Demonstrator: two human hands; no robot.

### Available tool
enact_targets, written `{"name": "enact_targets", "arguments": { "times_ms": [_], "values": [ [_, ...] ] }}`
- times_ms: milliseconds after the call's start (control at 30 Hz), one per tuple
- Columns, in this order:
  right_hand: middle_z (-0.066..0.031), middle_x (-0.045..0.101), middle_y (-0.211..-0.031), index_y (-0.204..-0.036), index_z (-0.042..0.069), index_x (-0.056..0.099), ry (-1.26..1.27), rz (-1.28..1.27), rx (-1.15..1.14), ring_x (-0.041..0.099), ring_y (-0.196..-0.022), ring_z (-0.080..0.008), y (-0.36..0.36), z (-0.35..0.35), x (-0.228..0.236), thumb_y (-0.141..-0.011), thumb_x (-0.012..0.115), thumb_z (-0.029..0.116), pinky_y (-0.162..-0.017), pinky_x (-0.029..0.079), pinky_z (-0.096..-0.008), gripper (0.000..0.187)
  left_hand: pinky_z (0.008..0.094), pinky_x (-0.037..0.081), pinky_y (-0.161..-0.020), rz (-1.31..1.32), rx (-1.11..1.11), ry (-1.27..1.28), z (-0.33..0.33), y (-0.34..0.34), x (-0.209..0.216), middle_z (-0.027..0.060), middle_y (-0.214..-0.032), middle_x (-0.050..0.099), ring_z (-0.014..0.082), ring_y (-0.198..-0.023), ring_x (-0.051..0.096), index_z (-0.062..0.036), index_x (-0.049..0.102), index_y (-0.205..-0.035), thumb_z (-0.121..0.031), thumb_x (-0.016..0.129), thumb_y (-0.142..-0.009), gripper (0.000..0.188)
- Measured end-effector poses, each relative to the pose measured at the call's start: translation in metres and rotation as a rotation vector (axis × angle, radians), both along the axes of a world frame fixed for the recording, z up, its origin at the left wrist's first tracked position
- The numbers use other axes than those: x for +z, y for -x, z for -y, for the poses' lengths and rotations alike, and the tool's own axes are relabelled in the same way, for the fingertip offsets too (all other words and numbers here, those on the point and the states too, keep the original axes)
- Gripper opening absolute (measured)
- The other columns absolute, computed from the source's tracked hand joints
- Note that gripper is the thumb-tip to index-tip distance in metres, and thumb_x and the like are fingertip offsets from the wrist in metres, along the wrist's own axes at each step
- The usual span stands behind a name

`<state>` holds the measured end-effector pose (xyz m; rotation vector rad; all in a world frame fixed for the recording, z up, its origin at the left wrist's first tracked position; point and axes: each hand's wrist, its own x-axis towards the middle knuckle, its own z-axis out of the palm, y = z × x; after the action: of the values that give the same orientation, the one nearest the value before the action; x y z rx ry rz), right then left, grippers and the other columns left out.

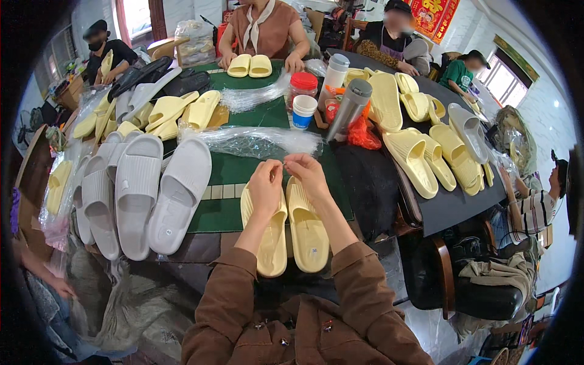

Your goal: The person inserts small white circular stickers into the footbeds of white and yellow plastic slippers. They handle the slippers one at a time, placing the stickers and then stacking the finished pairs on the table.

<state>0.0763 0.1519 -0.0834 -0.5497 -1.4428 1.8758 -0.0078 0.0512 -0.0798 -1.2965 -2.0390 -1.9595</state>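
Observation:
A pair of pale yellow slippers lies side by side at the table's near edge, toe ends away from me. My left hand is over the left slipper's strap, its fingers closed in a pinch. Right beside it, my right hand is pinched above the toe of the right slipper. The fingertips of both hands nearly meet; whatever is between them is too small to make out. Just beyond them lies a bundle of thin clear plastic strands in a clear bag.
Grey slippers stand at left, with more yellow slippers behind. A paper cup, red-lidded jar and steel flask stand ahead. Yellow slippers cover the right board. A person sits opposite; others work around.

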Motion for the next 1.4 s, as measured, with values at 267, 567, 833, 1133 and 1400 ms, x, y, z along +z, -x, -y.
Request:
{"name": "enact_targets", "arguments": {
  "times_ms": [267,567,833,1133,1400],
  "values": [
    [-0.0027,0.064,-0.096,-0.107,0.003,0.064,-0.038,0.069,-0.003,0.057,-0.088,-0.0098,-0.002,0.003,0.004,-0.089,0.064,0.013,-0.080,0.046,-0.0233,0.020,0.0335,0.043,-0.059,-0.001,-0.002,0.001,0.002,0.001,0.001,0.0098,-0.075,0.057,0.0224,-0.063,0.055,-0.0040,0.062,-0.090,-0.006,0.061,-0.086,0.005],
    [-0.0006,0.064,-0.090,-0.100,0.004,0.066,-0.119,0.134,0.022,0.054,-0.080,-0.0071,0.002,0.005,0.002,-0.090,0.065,0.014,-0.072,0.043,-0.0214,0.015,0.0328,0.046,-0.063,-0.017,0.001,-0.018,0.000,0.003,-0.004,0.0111,-0.083,0.061,0.0234,-0.069,0.059,-0.0030,0.063,-0.093,-0.005,0.061,-0.085,0.009],
    [0.0010,0.063,-0.092,-0.100,0.006,0.065,-0.118,0.032,0.015,0.055,-0.081,-0.0054,0.001,0.001,0.000,-0.092,0.063,0.016,-0.073,0.045,-0.0203,0.013,0.0320,0.047,-0.064,0.003,-0.009,0.052,0.000,0.000,-0.001,0.0098,-0.091,0.062,0.0226,-0.074,0.060,-0.0019,0.063,-0.096,0.000,0.061,-0.084,0.013],
    [-0.0041,0.064,-0.100,-0.104,0.012,0.049,0.164,-0.304,-0.188,0.063,-0.097,-0.0149,-0.015,0.018,0.033,-0.101,0.048,0.020,-0.072,0.053,-0.0263,0.008,0.0378,0.046,-0.093,-0.188,0.065,0.068,-0.001,0.006,-0.010,0.0162,-0.129,0.047,0.0296,-0.106,0.056,-0.0047,0.053,-0.124,0.002,0.054,-0.085,0.039],
    [-0.0006,0.049,-0.073,-0.105,0.010,0.047,-0.099,-0.224,-0.424,0.043,-0.058,-0.0084,-0.099,0.004,0.068,-0.100,0.046,0.018,-0.049,0.033,-0.0217,0.009,0.0299,0.052,-0.079,0.081,-0.067,0.109,0.000,0.006,-0.012,0.0131,-0.130,0.046,0.0202,-0.097,0.060,-0.0040,0.053,-0.124,0.001,0.052,-0.089,0.035]
  ]
}}
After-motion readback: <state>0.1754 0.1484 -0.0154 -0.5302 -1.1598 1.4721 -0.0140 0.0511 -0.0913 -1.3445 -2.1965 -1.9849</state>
